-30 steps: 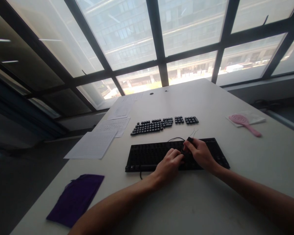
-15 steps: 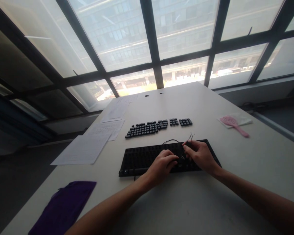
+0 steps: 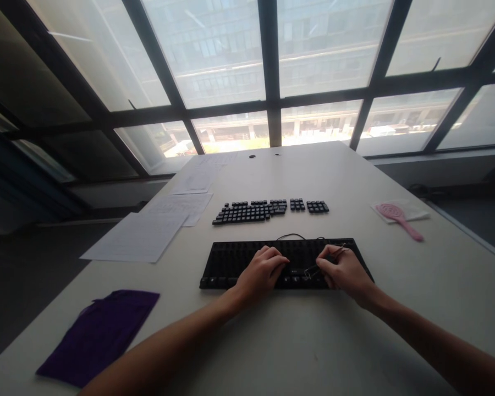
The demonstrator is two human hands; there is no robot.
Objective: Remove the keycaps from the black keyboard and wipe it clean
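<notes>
On the white table (image 3: 297, 341): a black keyboard (image 3: 231, 258) lies in front of the person, its long side running across the view, with the 2 hands over its middle and right part.
Left hand (image 3: 260, 270): back of the hand up, fingers bent and close together over the keyboard's middle; whether they pinch anything I cannot tell.
Right hand (image 3: 346, 270): thumb and forefinger pinched tight on a wire tool (image 3: 308, 273), the remaining fingers curled in below; the grip hides the tool's middle.
Wire tool's ends: thin bent wire sticks out to the left of the fingertips, close over the keyboard's lower rows; more wire shows above the knuckles. Contact with a key is too small to tell.
Near-row keycaps (image 3: 220, 282): set along the keyboard's near edge, partly covered by the left hand.
Cable (image 3: 291, 234): a thin black arc just beyond the keyboard's far edge.
Loose keycaps (image 3: 247, 213): beyond the keyboard in 3 main groups, 1 wide block with 2 small blocks to its right.
Pink hairbrush (image 3: 400, 218): far to the right, lying partly on a pale bag (image 3: 414, 210).
Paper sheets (image 3: 136, 236): overlapping along the table's left side.
Purple cloth (image 3: 101, 335): flat at the near left, beside the left forearm.
</notes>
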